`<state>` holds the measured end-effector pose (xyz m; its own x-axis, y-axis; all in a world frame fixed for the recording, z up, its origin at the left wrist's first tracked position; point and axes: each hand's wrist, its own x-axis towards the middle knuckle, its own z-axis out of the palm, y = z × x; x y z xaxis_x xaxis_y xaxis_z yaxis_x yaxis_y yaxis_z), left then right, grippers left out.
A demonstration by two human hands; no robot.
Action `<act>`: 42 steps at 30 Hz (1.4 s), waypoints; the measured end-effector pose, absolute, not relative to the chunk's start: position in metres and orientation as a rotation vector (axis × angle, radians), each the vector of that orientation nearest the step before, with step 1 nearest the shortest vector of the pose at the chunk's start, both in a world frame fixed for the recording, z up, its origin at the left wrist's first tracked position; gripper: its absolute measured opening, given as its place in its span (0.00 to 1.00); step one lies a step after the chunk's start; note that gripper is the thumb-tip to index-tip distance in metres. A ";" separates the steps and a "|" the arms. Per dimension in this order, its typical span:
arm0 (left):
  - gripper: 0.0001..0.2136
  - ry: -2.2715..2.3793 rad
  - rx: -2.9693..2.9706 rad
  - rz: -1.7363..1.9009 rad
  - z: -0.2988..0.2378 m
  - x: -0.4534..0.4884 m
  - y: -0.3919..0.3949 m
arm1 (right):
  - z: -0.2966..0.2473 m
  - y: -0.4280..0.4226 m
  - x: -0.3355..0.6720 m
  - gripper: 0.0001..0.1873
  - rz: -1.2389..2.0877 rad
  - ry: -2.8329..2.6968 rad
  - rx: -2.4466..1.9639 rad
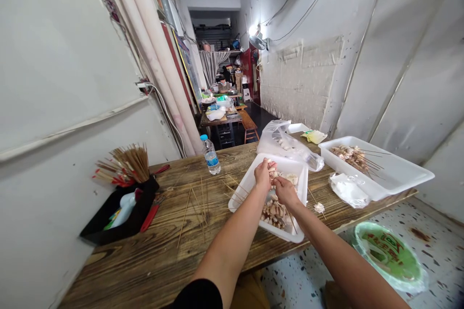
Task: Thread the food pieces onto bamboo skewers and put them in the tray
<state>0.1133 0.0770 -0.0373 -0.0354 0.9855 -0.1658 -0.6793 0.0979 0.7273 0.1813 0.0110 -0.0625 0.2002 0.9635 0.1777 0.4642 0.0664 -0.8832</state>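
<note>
Both of my hands meet over a white plastic tray on the wooden table. My left hand is closed around pale mushroom pieces. Close beside it, my right hand pinches a thin bamboo skewer, whose lower end slants down toward the tray's near side. The skewer's tip is hidden by my fingers. Below my hands, a cluster of brownish mushrooms lies in the tray, with paler pieces at its far side. Several loose skewers rest across the tray's left rim.
More skewers lie on the table. A water bottle stands left of the tray, near a black box with bundled skewers. A plastic bag, another white tray with skewered mushrooms, and a lined bin are rightward.
</note>
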 end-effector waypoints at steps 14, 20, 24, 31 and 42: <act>0.08 0.809 0.525 1.452 -0.033 0.113 0.080 | -0.059 0.010 0.178 0.15 0.668 -1.449 -1.549; 0.09 0.842 0.517 1.464 -0.030 0.116 0.075 | -0.056 0.007 0.176 0.13 0.628 -1.472 -1.535; 0.08 0.851 0.520 1.469 -0.029 0.117 0.073 | -0.050 0.005 0.175 0.12 0.553 -1.494 -1.570; 0.09 0.867 0.564 1.443 -0.029 0.122 0.066 | -0.046 0.006 0.174 0.13 0.562 -1.438 -1.596; 0.07 0.833 0.677 1.345 -0.027 0.123 0.056 | -0.054 0.016 0.181 0.14 0.685 -1.282 -1.523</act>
<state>0.1228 0.0562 -0.0275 0.0285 0.9918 -0.1247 -0.5539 0.1195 0.8240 0.1807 0.0156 -0.0536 0.2807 0.9449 0.1683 0.3847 0.0498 -0.9217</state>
